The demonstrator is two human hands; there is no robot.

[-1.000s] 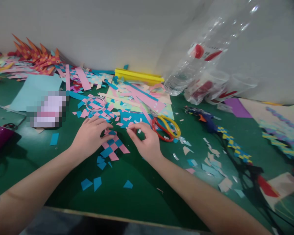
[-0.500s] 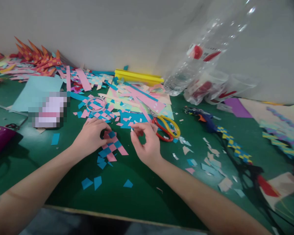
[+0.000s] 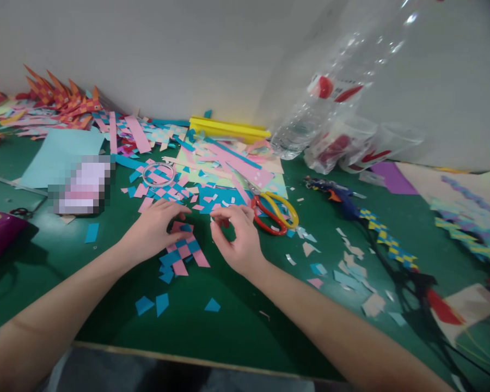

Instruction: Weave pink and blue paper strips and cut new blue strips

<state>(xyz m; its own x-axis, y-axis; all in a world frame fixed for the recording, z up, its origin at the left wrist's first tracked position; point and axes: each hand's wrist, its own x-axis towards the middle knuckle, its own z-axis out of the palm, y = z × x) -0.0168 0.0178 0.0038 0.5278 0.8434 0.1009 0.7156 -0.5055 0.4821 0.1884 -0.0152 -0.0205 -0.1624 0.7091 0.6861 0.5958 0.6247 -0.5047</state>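
Two bare hands work over the green table [image 3: 245, 337], with the pink-and-blue weave [image 3: 183, 250] lying between them, close against the left hand and a little apart from the right. The left hand [image 3: 155, 231] is loosely curled, thumb and fingers around the weave's upper left part, keeping hold of it. The right hand [image 3: 239, 239] is half curled, thumb and forefinger tips close together; whether a scrap sits between them I cannot tell.

Blue scraps [image 3: 167, 272] lie just below the weave, and others are near the table's front edge. Beyond the right hand are the scissors [image 3: 276, 211], with one red and one yellow handle. Beyond the left is a clear ring [image 3: 158, 185] on paper pieces. Farther left, a pixelated pale item [image 3: 85, 182] overlaps a light-blue sheet [image 3: 61, 147].

Along the wall [image 3: 167, 49] are a spiky orange piece [image 3: 61, 95], a yellow bar [image 3: 228, 129], a tilted-looking bottle [image 3: 326, 103] and cups [image 3: 353, 136]. Dark blue glue gun [image 3: 343, 201] at right.
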